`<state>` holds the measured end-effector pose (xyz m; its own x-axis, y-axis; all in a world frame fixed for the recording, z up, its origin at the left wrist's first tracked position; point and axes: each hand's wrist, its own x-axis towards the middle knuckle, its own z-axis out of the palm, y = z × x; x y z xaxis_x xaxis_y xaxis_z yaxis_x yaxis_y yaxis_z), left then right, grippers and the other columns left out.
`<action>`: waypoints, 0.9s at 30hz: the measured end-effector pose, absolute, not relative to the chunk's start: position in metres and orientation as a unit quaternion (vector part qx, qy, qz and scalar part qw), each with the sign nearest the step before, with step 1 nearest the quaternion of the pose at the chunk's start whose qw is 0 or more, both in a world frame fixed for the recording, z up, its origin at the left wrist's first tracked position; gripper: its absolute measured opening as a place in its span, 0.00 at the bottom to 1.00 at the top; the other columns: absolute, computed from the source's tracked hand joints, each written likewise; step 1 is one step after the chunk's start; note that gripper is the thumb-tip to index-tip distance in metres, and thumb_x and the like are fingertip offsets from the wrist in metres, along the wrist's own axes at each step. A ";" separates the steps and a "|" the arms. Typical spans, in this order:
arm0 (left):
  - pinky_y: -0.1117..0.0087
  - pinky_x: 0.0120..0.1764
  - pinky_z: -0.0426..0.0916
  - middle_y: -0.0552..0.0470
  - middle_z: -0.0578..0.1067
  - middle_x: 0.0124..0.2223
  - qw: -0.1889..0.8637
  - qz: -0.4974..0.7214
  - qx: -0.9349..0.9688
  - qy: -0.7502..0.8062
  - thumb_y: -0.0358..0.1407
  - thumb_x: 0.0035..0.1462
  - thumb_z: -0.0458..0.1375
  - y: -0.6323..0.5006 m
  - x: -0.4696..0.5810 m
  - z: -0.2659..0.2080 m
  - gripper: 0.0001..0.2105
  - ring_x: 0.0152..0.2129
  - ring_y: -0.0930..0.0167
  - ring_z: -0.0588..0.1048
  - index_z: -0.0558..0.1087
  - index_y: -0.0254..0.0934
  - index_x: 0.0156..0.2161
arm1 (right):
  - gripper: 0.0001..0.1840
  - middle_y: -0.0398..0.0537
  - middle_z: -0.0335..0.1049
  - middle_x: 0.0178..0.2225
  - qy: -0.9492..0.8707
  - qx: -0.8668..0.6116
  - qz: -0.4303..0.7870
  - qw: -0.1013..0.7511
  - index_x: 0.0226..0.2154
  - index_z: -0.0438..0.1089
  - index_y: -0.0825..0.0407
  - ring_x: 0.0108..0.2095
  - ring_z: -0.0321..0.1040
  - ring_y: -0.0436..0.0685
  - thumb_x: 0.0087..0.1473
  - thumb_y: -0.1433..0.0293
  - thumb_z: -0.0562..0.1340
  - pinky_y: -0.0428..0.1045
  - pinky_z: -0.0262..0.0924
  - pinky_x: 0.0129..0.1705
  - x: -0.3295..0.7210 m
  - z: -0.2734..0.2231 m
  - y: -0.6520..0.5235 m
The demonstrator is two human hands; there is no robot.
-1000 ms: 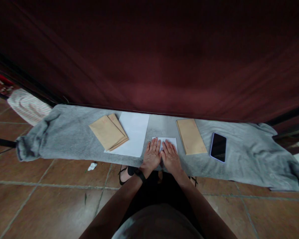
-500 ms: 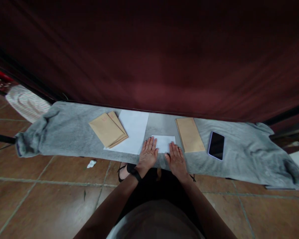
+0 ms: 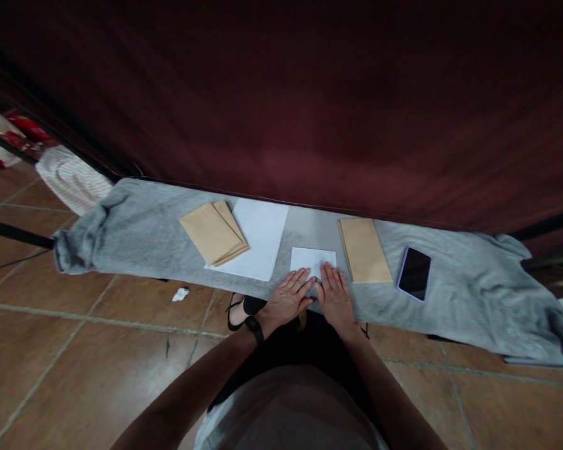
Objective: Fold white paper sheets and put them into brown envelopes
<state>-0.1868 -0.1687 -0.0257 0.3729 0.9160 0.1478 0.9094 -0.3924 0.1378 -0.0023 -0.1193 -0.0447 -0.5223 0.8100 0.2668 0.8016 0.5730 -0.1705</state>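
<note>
Both open, the left hand and right hand seem to smooth a small white paper rectangle; the next press needs even pushing.

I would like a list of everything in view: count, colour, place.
floor tiles: several, brown, bottom
cloth: one, grey, across middle
small paper: one, white, cloth's centre
large paper: count unclear, white, left of centre
left envelopes: at least two, brown, partly on large paper
right envelopes: count unclear, brown, right of small paper
phone: one, black, purple-edged, cloth's right
backdrop: one, dark red, top
striped cloth: one, pale, far left
scrap: one, white, lower left
wristband: one, black, lower centre
foot: one, black strap, below cloth
left hand: one, bare, on small paper
right hand: one, bare, on small paper
</note>
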 end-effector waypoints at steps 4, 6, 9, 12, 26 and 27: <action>0.58 0.68 0.51 0.42 0.55 0.71 0.022 0.098 0.830 0.548 0.45 0.70 0.48 -0.168 -0.187 -0.025 0.27 0.69 0.64 0.51 0.56 0.35 0.69 | 0.29 0.56 0.53 0.69 -0.892 -0.423 0.030 0.156 0.69 0.51 0.59 0.68 0.51 0.60 0.71 0.64 0.44 0.59 0.45 0.69 -0.007 -0.042 -0.132; 0.58 0.68 0.51 0.41 0.55 0.72 0.024 0.098 0.833 0.544 0.45 0.70 0.49 -0.168 -0.187 -0.025 0.27 0.69 0.63 0.50 0.56 0.35 0.69 | 0.30 0.58 0.53 0.69 -0.888 -0.431 0.024 0.157 0.68 0.52 0.60 0.68 0.51 0.61 0.71 0.63 0.45 0.59 0.45 0.69 -0.006 -0.043 -0.136; 0.57 0.68 0.51 0.40 0.54 0.72 0.022 0.102 0.831 0.546 0.46 0.69 0.49 -0.170 -0.188 -0.025 0.28 0.70 0.63 0.50 0.56 0.34 0.69 | 0.31 0.59 0.52 0.69 -0.884 -0.440 0.010 0.157 0.69 0.50 0.60 0.69 0.50 0.62 0.70 0.61 0.47 0.60 0.46 0.68 0.000 -0.047 -0.138; 0.56 0.68 0.51 0.39 0.54 0.71 0.017 0.103 0.824 0.558 0.47 0.69 0.49 -0.173 -0.192 -0.026 0.30 0.70 0.62 0.49 0.55 0.32 0.69 | 0.32 0.59 0.52 0.69 -0.880 -0.447 0.000 0.159 0.70 0.48 0.60 0.68 0.51 0.62 0.70 0.60 0.47 0.61 0.46 0.68 0.008 -0.050 -0.137; 0.54 0.68 0.54 0.37 0.57 0.70 0.005 0.105 0.792 0.601 0.46 0.69 0.48 -0.188 -0.209 -0.028 0.31 0.69 0.62 0.53 0.50 0.29 0.70 | 0.33 0.60 0.54 0.68 -0.858 -0.483 -0.001 0.177 0.71 0.45 0.57 0.67 0.53 0.63 0.70 0.60 0.47 0.62 0.46 0.68 0.034 -0.052 -0.141; 0.53 0.68 0.54 0.37 0.58 0.70 0.002 0.106 0.790 0.604 0.46 0.70 0.47 -0.187 -0.207 -0.026 0.31 0.69 0.62 0.53 0.52 0.29 0.70 | 0.32 0.60 0.55 0.68 -0.857 -0.484 0.004 0.176 0.71 0.46 0.57 0.67 0.53 0.63 0.70 0.60 0.47 0.62 0.46 0.68 0.034 -0.051 -0.140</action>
<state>-0.2074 -0.1870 -0.0264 0.2474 0.9549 0.1642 0.9539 -0.2698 0.1315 0.0341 -0.1402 -0.0513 -0.4692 0.8312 0.2985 0.8286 0.5312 -0.1769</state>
